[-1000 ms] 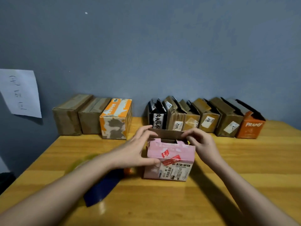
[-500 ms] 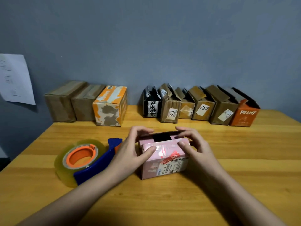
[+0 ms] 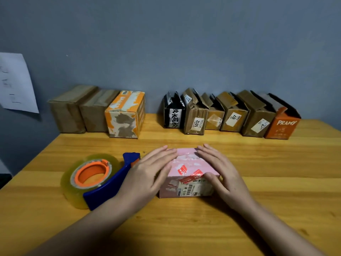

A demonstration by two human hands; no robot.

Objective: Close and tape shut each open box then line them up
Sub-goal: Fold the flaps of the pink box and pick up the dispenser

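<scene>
A small pink box (image 3: 188,174) with red stickers and a barcode label sits in the middle of the wooden table (image 3: 276,182). Its top flaps lie flat and closed. My left hand (image 3: 147,174) presses flat on the box's left side and top edge. My right hand (image 3: 219,172) presses flat on its right side, thumb on the front face. A blue tape dispenser (image 3: 108,189) holding a roll of clear tape with an orange core (image 3: 90,174) lies just left of my left hand.
Against the wall, three closed boxes stand at back left: two brown ones (image 3: 81,109) and an orange-white one (image 3: 125,115). At back right stands a row of several open boxes (image 3: 221,115), ending with an orange box (image 3: 282,124). A paper sheet (image 3: 14,84) hangs on the left wall.
The pink box's flaps went from standing open to folded down flat. Both hands moved from gripping the rim to pressing on the closed top. The tape dispenser came into view.
</scene>
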